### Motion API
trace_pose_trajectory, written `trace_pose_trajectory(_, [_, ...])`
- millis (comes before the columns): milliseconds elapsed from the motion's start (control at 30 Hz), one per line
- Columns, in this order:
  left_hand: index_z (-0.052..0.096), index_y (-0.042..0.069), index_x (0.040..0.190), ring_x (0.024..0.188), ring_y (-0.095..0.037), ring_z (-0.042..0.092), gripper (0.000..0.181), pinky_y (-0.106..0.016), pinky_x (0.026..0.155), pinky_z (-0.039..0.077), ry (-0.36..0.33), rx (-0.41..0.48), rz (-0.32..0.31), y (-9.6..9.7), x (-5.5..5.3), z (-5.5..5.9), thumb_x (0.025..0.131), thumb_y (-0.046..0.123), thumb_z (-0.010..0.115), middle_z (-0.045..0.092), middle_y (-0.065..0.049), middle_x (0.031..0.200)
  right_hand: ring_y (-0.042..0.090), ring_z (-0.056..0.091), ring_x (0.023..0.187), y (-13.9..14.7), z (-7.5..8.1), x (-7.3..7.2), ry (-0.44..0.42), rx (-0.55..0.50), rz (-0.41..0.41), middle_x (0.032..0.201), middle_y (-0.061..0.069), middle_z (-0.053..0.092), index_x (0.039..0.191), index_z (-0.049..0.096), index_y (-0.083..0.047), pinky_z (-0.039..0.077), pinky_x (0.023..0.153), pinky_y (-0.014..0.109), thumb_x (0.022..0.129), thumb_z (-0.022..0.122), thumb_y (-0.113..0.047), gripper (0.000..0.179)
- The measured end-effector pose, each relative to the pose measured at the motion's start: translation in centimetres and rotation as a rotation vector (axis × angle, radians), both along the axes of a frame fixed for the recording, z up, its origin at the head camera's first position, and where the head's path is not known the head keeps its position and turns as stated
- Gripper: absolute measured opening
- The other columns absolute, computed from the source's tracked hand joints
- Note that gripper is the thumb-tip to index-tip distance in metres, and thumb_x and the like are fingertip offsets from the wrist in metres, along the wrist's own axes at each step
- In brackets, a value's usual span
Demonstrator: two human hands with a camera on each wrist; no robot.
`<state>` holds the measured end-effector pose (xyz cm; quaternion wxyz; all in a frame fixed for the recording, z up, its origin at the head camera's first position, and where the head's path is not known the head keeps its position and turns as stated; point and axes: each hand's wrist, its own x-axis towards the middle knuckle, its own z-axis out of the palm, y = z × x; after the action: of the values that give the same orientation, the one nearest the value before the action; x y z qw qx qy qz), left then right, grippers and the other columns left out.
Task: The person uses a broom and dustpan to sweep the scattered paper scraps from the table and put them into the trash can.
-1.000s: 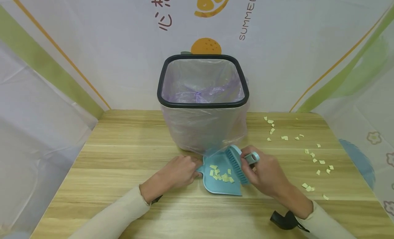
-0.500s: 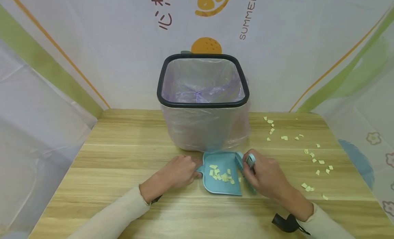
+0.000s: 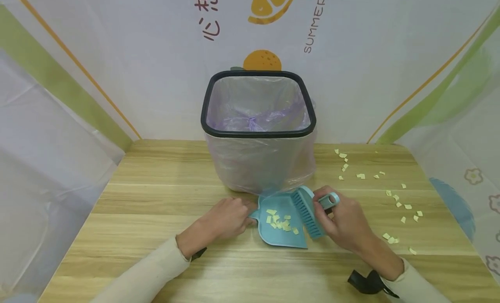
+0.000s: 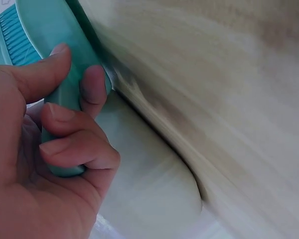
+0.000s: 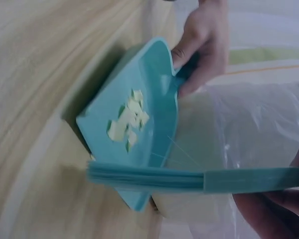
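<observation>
My left hand [image 3: 230, 218] grips the short handle of a light blue dustpan [image 3: 277, 238], which lies on the wooden table with its open edge facing right. In the left wrist view, curled fingers and thumb [image 4: 60, 62] wrap the dustpan's handle. Small pale yellow paper scraps [image 3: 274, 218] lie in the pan. My right hand [image 3: 345, 222] holds a matching blue hand brush [image 3: 306, 212] by its handle, at the pan's open edge. Its bristles [image 5: 144, 177] point toward the table in the right wrist view and overlap the pan's lip there.
A bin with a black rim [image 3: 258, 134] and a clear plastic liner stands just behind the dustpan. More paper scraps [image 3: 392, 238] lie scattered across the right side of the table [image 3: 156, 199]. Printed white cloth [image 3: 351, 77] hangs behind and at both sides.
The brush swung right off the pan's edge, then tilted back with its bristles facing the pan. A few scraps in the pan shifted slightly. The left hand and dustpan stayed in place.
</observation>
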<state>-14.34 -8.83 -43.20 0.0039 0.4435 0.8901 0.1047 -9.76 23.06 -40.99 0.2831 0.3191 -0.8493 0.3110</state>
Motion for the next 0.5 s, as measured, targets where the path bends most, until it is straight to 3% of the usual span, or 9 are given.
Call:
trace_pose_trajectory(167, [0.074,0.005,0.119,0.096,-0.028,0.077,0.026,-0.046,0.081,0.062,-0.009,0.036,-0.006,-0.2,0.3,-0.3,0.106,0.027,0.075,0.078,-0.008,0.11,0.011,0.072,0.061,1.3,0.4,0.3,-0.002,0.015,-0.042,0.088,0.008,0.075,0.1,0.064,-0.005,0.055,0.05,0.022,0.089,0.064,-0.002,0.011])
trace_pose_trajectory(333, [0.072,0.007,0.112,0.095,-0.024,0.077,0.023,-0.044,0.08,0.062,0.002,0.081,-0.022,-0.3,0.6,-0.5,0.105,0.028,0.076,0.078,-0.006,0.106,0.01,0.072,0.062,2.4,0.4,0.4,-0.005,0.025,-0.081,0.088,0.008,0.074,0.099,0.063,-0.004,0.056,0.05,0.022,0.09,0.063,-0.001,0.009])
trace_pose_trajectory(500, [0.072,0.008,0.115,0.095,-0.022,0.077,0.024,-0.044,0.082,0.062,-0.022,0.093,-0.02,-0.1,1.0,-0.2,0.105,0.03,0.076,0.078,-0.005,0.107,0.01,0.072,0.062,3.2,0.3,0.2,-0.008,0.028,-0.101,0.087,0.009,0.075,0.097,0.063,-0.003,0.055,0.051,0.018,0.091,0.062,0.0,0.006])
